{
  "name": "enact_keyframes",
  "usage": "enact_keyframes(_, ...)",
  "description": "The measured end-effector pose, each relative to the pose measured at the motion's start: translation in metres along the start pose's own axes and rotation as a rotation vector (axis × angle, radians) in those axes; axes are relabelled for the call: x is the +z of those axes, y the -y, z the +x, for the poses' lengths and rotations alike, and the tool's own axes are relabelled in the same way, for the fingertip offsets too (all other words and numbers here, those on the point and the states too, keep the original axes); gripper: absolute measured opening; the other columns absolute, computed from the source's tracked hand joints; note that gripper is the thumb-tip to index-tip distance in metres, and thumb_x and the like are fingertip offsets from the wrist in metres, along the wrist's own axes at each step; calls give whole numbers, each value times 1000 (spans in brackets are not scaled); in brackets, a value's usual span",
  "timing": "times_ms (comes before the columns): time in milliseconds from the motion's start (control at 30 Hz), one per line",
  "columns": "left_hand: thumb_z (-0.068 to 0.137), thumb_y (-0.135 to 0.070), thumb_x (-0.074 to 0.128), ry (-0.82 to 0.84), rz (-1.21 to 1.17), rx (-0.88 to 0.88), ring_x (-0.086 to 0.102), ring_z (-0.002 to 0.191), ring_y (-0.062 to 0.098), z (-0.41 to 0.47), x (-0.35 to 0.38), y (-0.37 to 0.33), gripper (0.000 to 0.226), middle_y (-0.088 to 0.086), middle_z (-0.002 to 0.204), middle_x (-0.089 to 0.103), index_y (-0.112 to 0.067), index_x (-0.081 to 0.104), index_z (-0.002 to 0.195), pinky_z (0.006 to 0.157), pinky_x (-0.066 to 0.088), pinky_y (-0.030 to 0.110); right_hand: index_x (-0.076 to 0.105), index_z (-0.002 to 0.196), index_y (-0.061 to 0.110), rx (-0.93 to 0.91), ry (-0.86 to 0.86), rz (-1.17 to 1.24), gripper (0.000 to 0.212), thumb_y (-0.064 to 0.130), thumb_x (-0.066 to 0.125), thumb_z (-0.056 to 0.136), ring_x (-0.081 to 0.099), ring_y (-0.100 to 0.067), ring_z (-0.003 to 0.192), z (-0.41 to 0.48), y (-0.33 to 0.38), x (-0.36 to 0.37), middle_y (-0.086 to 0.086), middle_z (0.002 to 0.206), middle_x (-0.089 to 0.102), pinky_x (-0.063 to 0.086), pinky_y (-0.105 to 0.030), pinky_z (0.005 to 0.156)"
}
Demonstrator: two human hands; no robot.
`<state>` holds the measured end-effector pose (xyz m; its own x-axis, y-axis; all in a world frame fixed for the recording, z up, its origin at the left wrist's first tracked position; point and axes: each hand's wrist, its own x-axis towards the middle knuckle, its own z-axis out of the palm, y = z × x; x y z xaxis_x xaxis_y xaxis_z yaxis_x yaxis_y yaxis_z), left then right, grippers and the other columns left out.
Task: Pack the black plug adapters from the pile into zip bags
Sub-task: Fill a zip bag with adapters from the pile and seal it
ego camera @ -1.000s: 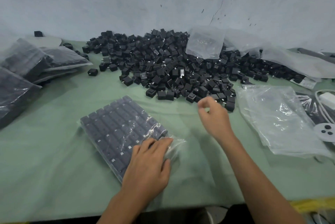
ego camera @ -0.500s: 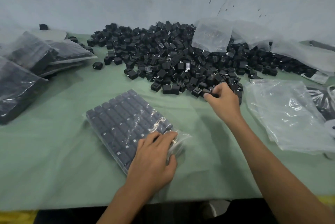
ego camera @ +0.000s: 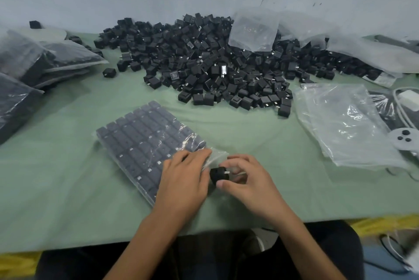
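Head view: a single black plug adapter point(ego camera: 217, 174) is pinched between the thumb and curled fingers point(ego camera: 240, 161) of the right hand point(ego camera: 247, 180) at the open end of a nearly full zip bag point(ego camera: 145, 143). The bag lies on the green-covered desk point(ego camera: 68, 189), towards its near edge and left of centre. The left hand point(ego camera: 181, 180) is laid on the bag's open end. Its fingers are almost straight and grip nothing, and the film is pressed down just beside the adapter. Rows of adapters are seen packed tight inside the bag, and a gap appears to be left only at the end nearest the hands. Whether the held adapter has already passed the bag's mouth cannot be made out through the crumpled film. The pile point(ego camera: 215, 64) is heaped along the desk's far edge, well apart from the hands. At the left edge filled bags point(ego camera: 22, 64) are stacked, and at the right edge empty bags point(ego camera: 344, 121) are spread.

The step in hand is judged to be the loading of one of the last adapters into this bag. For the next move, the adapter would need to be turned to match the rows, slid in and seated against its neighbours while the mouth is held open by the left hand. The zip could be pressed closed once the last gap is filled.
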<state>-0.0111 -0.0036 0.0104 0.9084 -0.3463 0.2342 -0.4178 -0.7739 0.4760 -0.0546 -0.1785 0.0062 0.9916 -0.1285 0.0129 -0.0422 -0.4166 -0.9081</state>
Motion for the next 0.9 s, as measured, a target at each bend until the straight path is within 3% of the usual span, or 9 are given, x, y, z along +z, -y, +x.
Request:
enact_keyframes(167,95,-20,59,-43,40,-56,55,109,19,8,-3,-10,30,-12,114,72,-28,65,123,87,36,36,68,100,41,-9,-118,27,33,25,85,76,44,4,129,6,-4,13,21,143,40,37,-16,103)
enact_keyframes(233,95,-22,59,-69,50,-59,57,104,20,11,-5,-12,26,-12,108,73,-29,67,119,84,40,36,64,98,38,-27,-155,55,31,27,84,77,49,5,126,9,-4,18,23,141,46,38,-15,101)
enact_keyframes(367,94,-20,59,-91,49,-62,58,98,20,15,-5,-12,21,-11,103,73,-30,69,111,81,42,36,54,97,35,-47,-178,-54,31,31,79,81,62,0,101,17,-9,31,22,114,62,51,-28,88)
enact_keyframes(467,95,-22,57,-95,54,-42,57,96,18,15,-2,-11,19,-14,103,72,-32,67,107,81,43,35,43,93,36,-80,-232,-191,36,29,77,80,56,2,90,23,-13,39,17,95,59,44,-20,74)
enact_keyframes(533,95,-23,58,-101,35,-24,56,96,16,14,-1,-10,18,-16,102,71,-33,67,107,81,44,35,38,94,39,-90,-221,-228,44,26,77,78,53,-1,85,29,-14,40,15,94,54,40,-21,70)
enact_keyframes(633,94,-22,61,-109,17,-7,57,100,17,13,0,-7,20,-15,104,71,-32,67,110,83,44,37,41,109,37,-76,-132,-220,51,26,79,76,56,-5,90,40,-13,32,15,101,53,47,-25,77)
enact_keyframes(767,93,-21,63,-123,64,22,57,101,18,9,4,-7,19,-14,105,70,-30,67,109,83,41,37,50,100,32,-139,-114,-288,31,27,74,80,53,-2,90,37,-16,31,15,102,51,45,-24,79)
enact_keyframes(900,93,-25,61,-110,107,7,54,97,17,17,4,-9,13,-14,102,68,-32,63,103,82,41,35,50,101,27,-173,-196,-332,26,24,69,84,54,-14,89,29,-19,39,9,103,48,45,-29,77)
